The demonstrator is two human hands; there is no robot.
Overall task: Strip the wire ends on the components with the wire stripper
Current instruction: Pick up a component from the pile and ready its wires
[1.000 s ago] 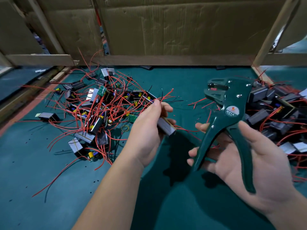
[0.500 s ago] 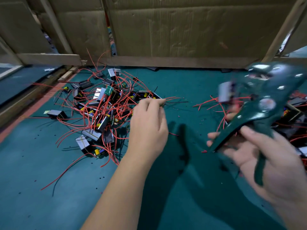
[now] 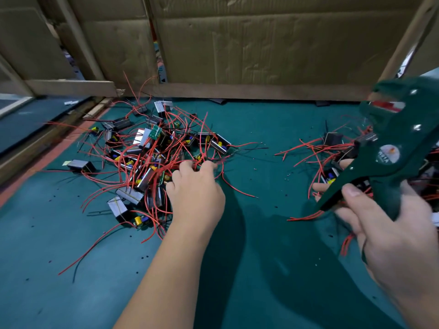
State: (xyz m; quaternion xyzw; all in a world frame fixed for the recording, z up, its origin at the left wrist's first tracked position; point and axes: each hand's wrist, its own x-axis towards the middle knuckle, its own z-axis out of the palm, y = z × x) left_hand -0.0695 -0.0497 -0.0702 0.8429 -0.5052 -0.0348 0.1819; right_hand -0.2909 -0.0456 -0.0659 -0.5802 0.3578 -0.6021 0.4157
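— Green tool up on the right, what is it?

— That is the wire stripper (image 3: 389,148). The right hand (image 3: 389,236) has a firm grip on it. The fingers reach round one handle from behind, the thumb lies on the front, and the other handle sits in the palm. The two handles stand apart. The head of the tool points up and away, high above the surface (image 3: 261,269), and it looks a bit blurry.

— And the other hand?

— The left hand (image 3: 196,193) is down at the near edge of the big pile of components (image 3: 142,160) on the left side. Its fingers are bent and dip into the red wires (image 3: 198,163). The fingertips are hidden in the tangle (so I cannot tell if its grip has closed on a wire or is only touching).

— What do the components look like?

— Little dark and silver boxes. Some have yellow and blue bits, and one shows a small green board. Long thin wires stick out of them, mostly red and a few black. They lie all mixed up on the teal surface.

— Is there only one pile?

— No. A second pile (image 3: 330,148) lies on the right, behind and partly under the wire stripper. A bare strip of surface runs between the two piles.

— And at the back?

— Brown cardboard (image 3: 285,43) stands up there, with a wooden rail (image 3: 237,91) along the bottom of it, at the far edge of the surface.
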